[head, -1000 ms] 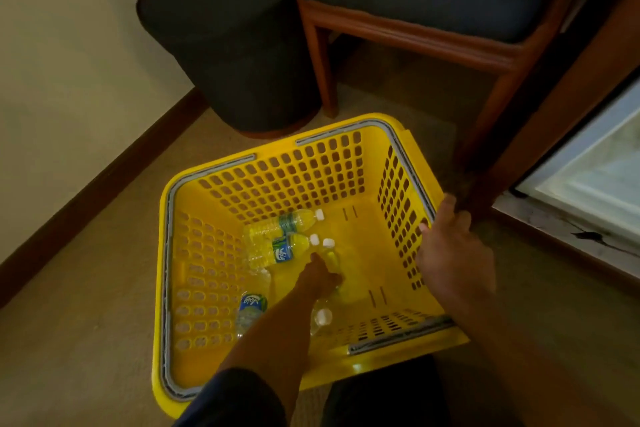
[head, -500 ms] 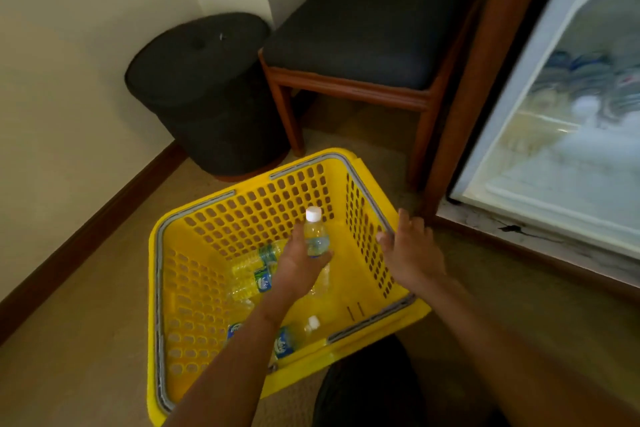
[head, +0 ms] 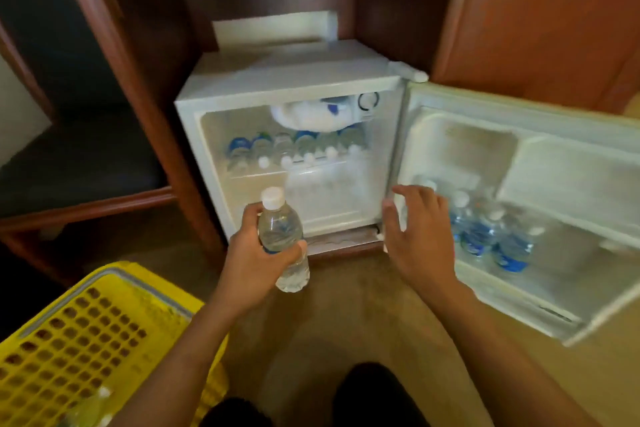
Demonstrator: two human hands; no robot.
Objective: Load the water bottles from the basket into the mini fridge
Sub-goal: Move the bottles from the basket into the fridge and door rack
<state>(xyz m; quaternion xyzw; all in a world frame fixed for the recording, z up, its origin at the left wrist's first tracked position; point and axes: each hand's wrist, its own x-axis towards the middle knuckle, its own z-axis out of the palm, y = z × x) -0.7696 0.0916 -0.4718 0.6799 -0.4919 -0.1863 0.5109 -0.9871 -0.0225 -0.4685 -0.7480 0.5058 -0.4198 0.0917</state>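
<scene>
Head view: your left hand (head: 256,253) grips a water bottle (head: 282,239) upright before the open mini fridge (head: 294,80) at twelve o'clock; your right hand (head: 419,236) hangs spread, empty; basket (head: 104,340) at eight.

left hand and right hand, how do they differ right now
The left hand is closed around a water bottle, held upright with its white cap on top; the right hand holds nothing, its fingers spread. The left hand sits in front of the mini fridge opening; the right hand is further right, near the open door and its shelf of bottles. Both are bare and reach forward toward the fridge.
</scene>
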